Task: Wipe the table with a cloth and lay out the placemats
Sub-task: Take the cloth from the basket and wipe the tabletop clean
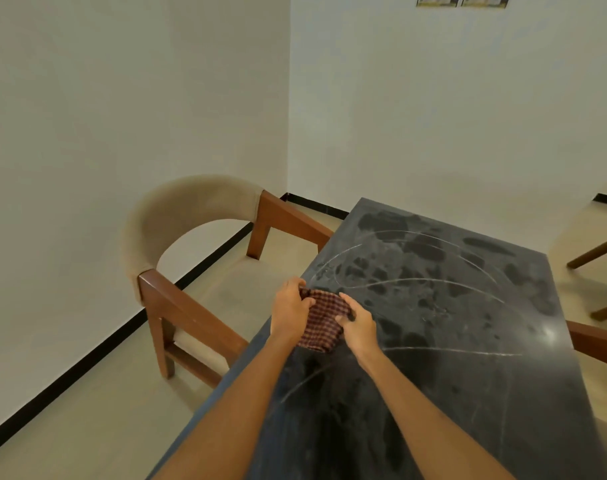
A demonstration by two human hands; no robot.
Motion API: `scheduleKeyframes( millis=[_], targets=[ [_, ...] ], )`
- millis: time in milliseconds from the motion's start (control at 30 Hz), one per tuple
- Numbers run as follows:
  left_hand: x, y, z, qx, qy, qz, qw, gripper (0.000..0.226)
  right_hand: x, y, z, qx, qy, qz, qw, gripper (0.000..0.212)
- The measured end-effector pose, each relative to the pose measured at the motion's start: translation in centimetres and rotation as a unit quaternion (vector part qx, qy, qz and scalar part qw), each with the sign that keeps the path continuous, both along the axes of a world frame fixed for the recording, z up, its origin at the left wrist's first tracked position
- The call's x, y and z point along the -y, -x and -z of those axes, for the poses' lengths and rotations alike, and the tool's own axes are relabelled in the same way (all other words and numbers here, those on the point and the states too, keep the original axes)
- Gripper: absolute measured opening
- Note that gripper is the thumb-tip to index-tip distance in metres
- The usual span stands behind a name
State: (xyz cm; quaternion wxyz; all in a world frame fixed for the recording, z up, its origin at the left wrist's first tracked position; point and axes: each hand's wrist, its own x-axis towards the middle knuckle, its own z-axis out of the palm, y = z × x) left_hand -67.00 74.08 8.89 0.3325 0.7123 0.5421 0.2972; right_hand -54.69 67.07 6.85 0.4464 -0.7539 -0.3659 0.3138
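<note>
Gripping the checked cloth (321,320) between left hand (290,308) and right hand (359,323), both curled round its edges, bunched just above the table (468,341) near its left edge, beside the chair (191,258).

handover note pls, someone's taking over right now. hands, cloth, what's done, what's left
Left hand: grip on the cloth's left edge.
Right hand: grip on its right edge.
Cloth: bunched between both hands, over the table's left edge.
Done: curved wipe streaks and damp patches across the tabletop, so wiping looks under way.
Left: finish wiping, then lay placemats. None in view.
Chair stands left of the table.
</note>
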Motion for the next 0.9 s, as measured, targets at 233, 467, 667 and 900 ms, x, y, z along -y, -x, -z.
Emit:
scheduleKeyframes(
  millis=[233,467,667,900],
  targets=[
    [1.4,3.4,8.6,-0.204,-0.084,0.086,0.971,0.032,-1.5,-2.6,4.8,0.404,0.087,-0.212,0.886,0.055],
    [2.6,6.2,12.0,-0.342,-0.122,0.102,0.926,0.074,-2.7,-2.2,7.8,0.523,0.103,-0.376,0.758,0.075],
    [2.1,7.6,11.8,-0.383,-0.094,0.116,0.912,0.065,-3.6,-2.6,8.2,0.478,0.105,-0.398,0.776,0.079],
    [2.3,7.8,12.5,-0.319,-0.103,0.121,0.934,0.063,-4.8,-3.0,9.5,0.476,0.081,-0.396,0.781,0.075]
  ],
)
